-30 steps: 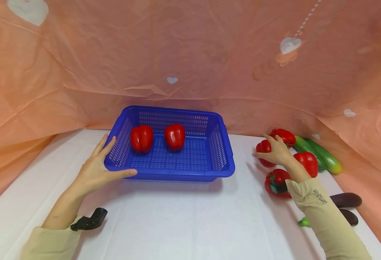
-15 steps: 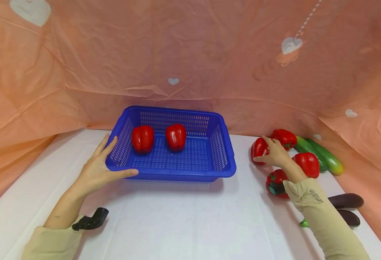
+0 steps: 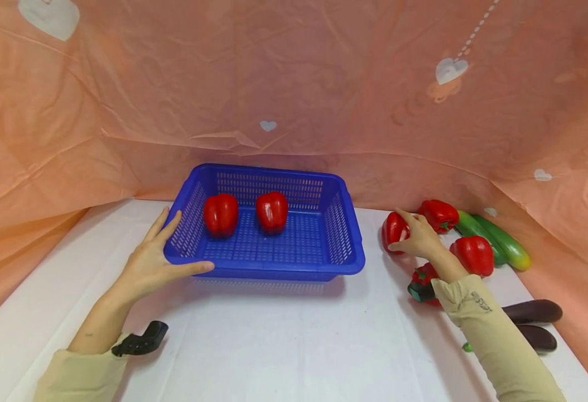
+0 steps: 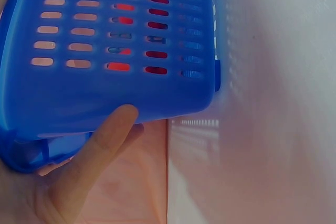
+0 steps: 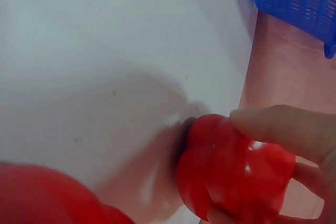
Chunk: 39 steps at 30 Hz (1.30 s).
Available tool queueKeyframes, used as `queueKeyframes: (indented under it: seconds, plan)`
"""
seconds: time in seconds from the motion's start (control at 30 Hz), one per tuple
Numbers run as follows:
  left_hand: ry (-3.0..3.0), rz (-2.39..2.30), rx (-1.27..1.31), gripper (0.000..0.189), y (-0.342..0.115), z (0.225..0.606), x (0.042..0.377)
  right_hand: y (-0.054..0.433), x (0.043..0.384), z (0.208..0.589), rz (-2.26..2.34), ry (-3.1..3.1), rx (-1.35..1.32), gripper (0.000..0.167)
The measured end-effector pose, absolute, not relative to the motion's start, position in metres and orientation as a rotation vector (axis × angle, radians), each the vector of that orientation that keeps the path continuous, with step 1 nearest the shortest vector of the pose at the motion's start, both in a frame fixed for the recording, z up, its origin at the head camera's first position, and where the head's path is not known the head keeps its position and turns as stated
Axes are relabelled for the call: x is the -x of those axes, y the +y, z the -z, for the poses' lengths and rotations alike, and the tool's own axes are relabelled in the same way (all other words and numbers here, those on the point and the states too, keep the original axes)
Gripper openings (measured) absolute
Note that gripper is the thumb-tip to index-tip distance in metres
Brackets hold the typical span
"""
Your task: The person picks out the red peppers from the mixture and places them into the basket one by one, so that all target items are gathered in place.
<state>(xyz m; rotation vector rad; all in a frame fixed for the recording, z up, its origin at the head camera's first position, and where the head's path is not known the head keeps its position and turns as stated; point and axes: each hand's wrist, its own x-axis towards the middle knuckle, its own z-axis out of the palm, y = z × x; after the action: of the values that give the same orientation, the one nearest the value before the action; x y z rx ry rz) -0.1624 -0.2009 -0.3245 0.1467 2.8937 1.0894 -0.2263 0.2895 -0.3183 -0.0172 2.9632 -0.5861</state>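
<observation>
My right hand [image 3: 421, 237] grips a red bell pepper [image 3: 392, 231] on the white table, right of the blue basket [image 3: 284, 271]. In the right wrist view the thumb lies along one side of this bell pepper [image 5: 226, 166], fingertips on the other. My left hand [image 3: 145, 271] spans the basket's near left corner with spread, straight fingers at the left rim and the thumb along the front. In the left wrist view the thumb [image 4: 113, 132] touches the outer wall of the basket [image 4: 110, 95]. Inside sit two red bell peppers, a left one [image 3: 221, 215] and a right one [image 3: 271, 213].
Around my right arm lie more red bell peppers: one behind [image 3: 438, 215], one beside the wrist [image 3: 475, 254], one partly under the wrist [image 3: 424, 273]. Two green cucumbers [image 3: 500, 240] and two dark eggplants [image 3: 535, 311] lie farther right. An orange sheet [image 3: 324, 84] hangs behind.
My right hand has moved slightly left, and the bell pepper in its grip has shifted left toward the basket. The left hand stays at the basket corner.
</observation>
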Motion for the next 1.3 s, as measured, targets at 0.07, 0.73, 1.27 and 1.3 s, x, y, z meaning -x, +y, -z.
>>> queueKeyframes:
  seconds: [0.07, 0.73, 1.27, 1.3]
  plan:
    - [2.894, -1.095, -0.148, 0.121, -0.201, 0.324, 0.162, 0.288, 0.227, 0.318, 0.575, 2.971, 0.027, 0.092]
    - [2.906, -1.111, -0.162, 0.122, -0.2, 0.326, 0.162, 0.27, 0.241, 0.295, 0.698, 3.058, 0.108, 0.091]
    - [2.903, -1.12, -0.16, 0.122, -0.201, 0.325, 0.161, 0.25, 0.25, 0.255, 0.785, 3.169, 0.225, 0.093]
    - [2.902, -1.12, -0.158, 0.122, -0.201, 0.325, 0.161, 0.248, 0.251, 0.253, 0.793, 3.174, 0.238, 0.093]
